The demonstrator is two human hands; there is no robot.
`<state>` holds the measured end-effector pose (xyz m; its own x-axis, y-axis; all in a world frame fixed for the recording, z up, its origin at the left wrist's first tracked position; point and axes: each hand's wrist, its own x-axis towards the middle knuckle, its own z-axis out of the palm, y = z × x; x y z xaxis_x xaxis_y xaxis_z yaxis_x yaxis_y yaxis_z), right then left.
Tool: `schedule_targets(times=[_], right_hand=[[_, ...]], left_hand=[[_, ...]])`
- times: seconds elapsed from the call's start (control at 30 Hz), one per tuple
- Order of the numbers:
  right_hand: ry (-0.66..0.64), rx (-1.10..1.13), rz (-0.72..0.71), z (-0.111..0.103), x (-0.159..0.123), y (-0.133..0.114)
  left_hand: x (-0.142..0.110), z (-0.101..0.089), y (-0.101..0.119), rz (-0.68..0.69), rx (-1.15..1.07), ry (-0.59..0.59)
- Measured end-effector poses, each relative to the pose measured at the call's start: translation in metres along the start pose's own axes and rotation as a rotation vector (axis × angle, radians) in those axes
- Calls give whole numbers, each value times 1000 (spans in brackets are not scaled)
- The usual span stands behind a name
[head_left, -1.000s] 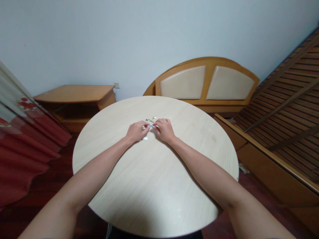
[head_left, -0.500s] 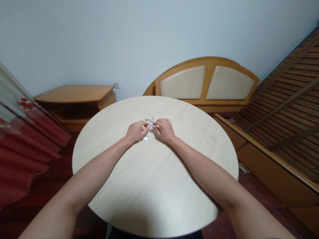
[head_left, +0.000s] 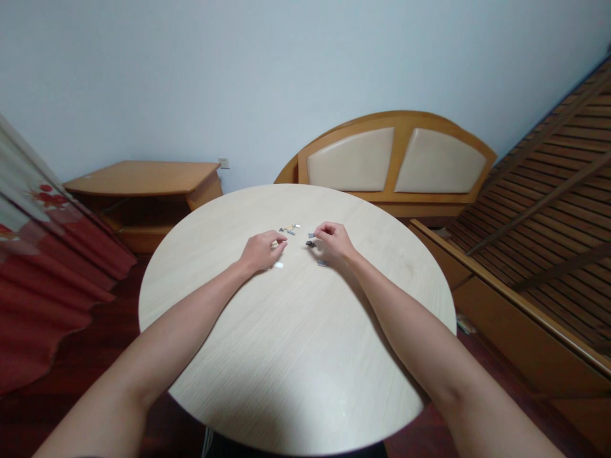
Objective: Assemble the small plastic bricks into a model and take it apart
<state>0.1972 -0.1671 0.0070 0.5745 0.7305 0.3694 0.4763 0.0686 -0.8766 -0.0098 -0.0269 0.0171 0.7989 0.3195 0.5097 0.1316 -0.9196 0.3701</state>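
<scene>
Over the far half of the round table, my left hand (head_left: 262,250) has its fingers curled and the thumb close to the index finger. Whatever it holds, if anything, is too small to make out. A small white piece (head_left: 279,265) lies just below that hand. To the right, my right hand (head_left: 335,240) pinches a small grey flat piece (head_left: 312,235) between thumb and fingertips. Under its fingers is a small dark object (head_left: 310,244), and a bluish-grey flat piece (head_left: 323,263) is partly hidden by the palm. Several tiny pieces (head_left: 290,228) lie beyond, between both hands.
The pale round table (head_left: 286,356) fills the middle. Behind it stand a wooden cabinet (head_left: 143,178) and a padded headboard (head_left: 351,159). A red and white curtain (head_left: 52,280) hangs at left. Wooden slats (head_left: 563,216) and a bed rail (head_left: 515,292) are at right.
The hands were together around a light blue piece. My right hand has since moved right and pinches the grey piece, uncovering the dark object. My left hand has hardly moved.
</scene>
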Motion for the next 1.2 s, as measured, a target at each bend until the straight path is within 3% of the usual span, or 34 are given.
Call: schedule_targets(times=[0.17, 0.4, 0.7, 1.2], right_hand=[[-65, -82, 115, -18, 1, 7], [-366, -251, 275, -38, -3, 7], [-555, -402, 331, -46, -9, -10], [-702, -276, 256, -45, -5, 0]], left_hand=[[0, 0, -1, -3, 6, -11], [0, 0, -2, -4, 11, -20], [0, 1, -3, -4, 11, -18], [0, 3, -4, 9, 13, -14]])
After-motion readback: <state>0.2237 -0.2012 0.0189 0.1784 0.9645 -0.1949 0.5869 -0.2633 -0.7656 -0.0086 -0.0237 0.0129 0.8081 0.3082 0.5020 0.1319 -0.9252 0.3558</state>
